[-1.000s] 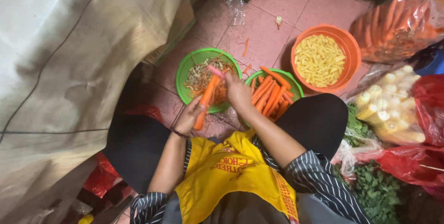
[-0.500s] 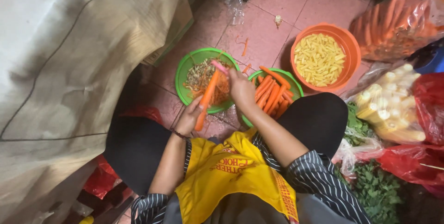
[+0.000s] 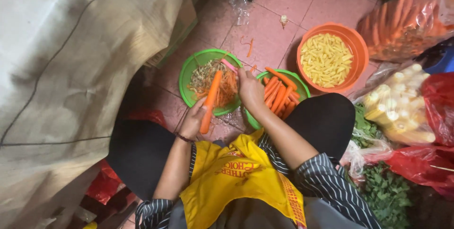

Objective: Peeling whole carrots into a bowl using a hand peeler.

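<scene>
Head view: the left hand (image 3: 193, 122) fingers close around 1 long orange carrot (image 3: 210, 100), slanted over the green bowl (image 3: 196, 63) of peelings. The right hand (image 3: 249, 89) grips a pink peeler (image 3: 229, 65), now near the carrot's far tip, higher than before.

From my feed the carrot (image 3: 210, 97) is long, orange and smooth, held at its lower end and angled up over the green bowl (image 3: 195, 63) full of peelings. The pink peeler (image 3: 229, 65) sits just beside its tip, above the same bowl.
</scene>
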